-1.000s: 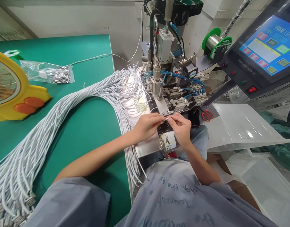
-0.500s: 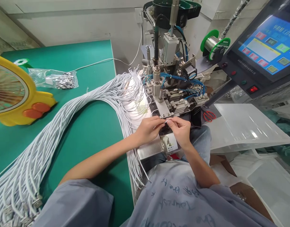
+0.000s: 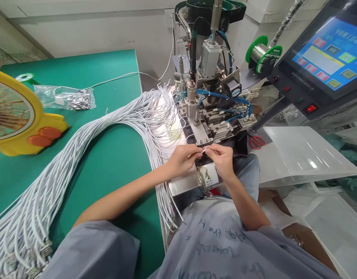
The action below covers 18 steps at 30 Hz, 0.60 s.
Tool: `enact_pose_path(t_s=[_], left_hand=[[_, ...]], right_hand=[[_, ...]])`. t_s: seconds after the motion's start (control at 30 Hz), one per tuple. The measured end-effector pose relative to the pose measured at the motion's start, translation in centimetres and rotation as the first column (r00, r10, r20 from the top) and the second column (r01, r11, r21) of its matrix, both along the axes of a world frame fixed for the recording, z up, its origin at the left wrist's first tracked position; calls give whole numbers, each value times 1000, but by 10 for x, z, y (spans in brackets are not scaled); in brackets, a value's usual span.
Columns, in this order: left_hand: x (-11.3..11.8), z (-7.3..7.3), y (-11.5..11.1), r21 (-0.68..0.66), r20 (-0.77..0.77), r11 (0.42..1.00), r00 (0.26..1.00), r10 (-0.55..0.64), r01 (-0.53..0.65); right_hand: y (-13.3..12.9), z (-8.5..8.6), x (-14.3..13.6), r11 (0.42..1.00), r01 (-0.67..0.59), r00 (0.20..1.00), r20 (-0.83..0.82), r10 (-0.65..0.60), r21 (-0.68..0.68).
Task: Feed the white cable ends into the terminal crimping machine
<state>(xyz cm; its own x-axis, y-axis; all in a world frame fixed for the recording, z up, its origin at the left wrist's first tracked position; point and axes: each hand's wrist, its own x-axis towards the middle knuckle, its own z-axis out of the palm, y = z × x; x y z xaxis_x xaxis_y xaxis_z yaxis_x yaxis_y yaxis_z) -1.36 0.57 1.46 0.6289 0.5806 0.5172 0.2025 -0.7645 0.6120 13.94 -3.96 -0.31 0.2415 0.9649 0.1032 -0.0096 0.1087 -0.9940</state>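
Observation:
My left hand (image 3: 181,159) and my right hand (image 3: 222,159) meet in front of a small metal machine (image 3: 207,116), both pinching the end of one thin white cable (image 3: 205,148) between their fingertips. The cable tip sits just before the machine's front fixture, above a block with a warning label (image 3: 209,176). A large bundle of white cables (image 3: 88,139) fans across the green table (image 3: 108,162) to my left, ending beside the machine.
A yellow fan (image 3: 18,116) and a clear bag of metal parts (image 3: 68,99) lie on the table's left. A touchscreen panel (image 3: 326,58), a green solder spool (image 3: 261,52), red scissors (image 3: 256,142) and a white tray (image 3: 300,155) stand on the right.
Both hands stay pinched on the cable end, with only small finger shifts. The camera tilted slightly, moving the scene down in view.

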Motion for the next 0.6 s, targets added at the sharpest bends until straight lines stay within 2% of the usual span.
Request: enact_pose_path(t_s=[0.07, 0.13, 0.23, 0.3, 0.4, 0.47, 0.53, 0.6], left_hand=[[-2, 1, 4, 33, -61, 999, 997, -40, 42], [-3, -1, 8, 132, -166, 988, 984, -58, 81], [-2, -5, 11, 240, -260, 967, 965, -21, 86], [-1, -8, 8, 204, -208, 978, 978, 3, 40], [3, -11, 1, 38, -96, 999, 995, 8, -4], [5, -12, -4, -46, -87, 999, 996, 11, -15], [6, -12, -8, -44, -168, 999, 986, 16, -23], [7, -13, -10, 32, -335, 999, 942, 35, -26]], right_hand=[[3, 5, 10, 995, -97, 994, 40, 98, -33], [6, 12, 21, 977, -191, 971, 125, 203, -96], [10, 16, 29, 957, -232, 935, 230, 269, -176], [10, 14, 24, 970, -178, 954, 214, 211, -163], [4, 4, 10, 995, -47, 996, 69, 53, -88], [-1, -3, 3, 997, 11, 1000, -1, -11, -71], [-5, -9, 4, 995, 24, 999, 29, -21, -93], [-6, -17, 13, 990, 7, 994, 111, 8, -137]])
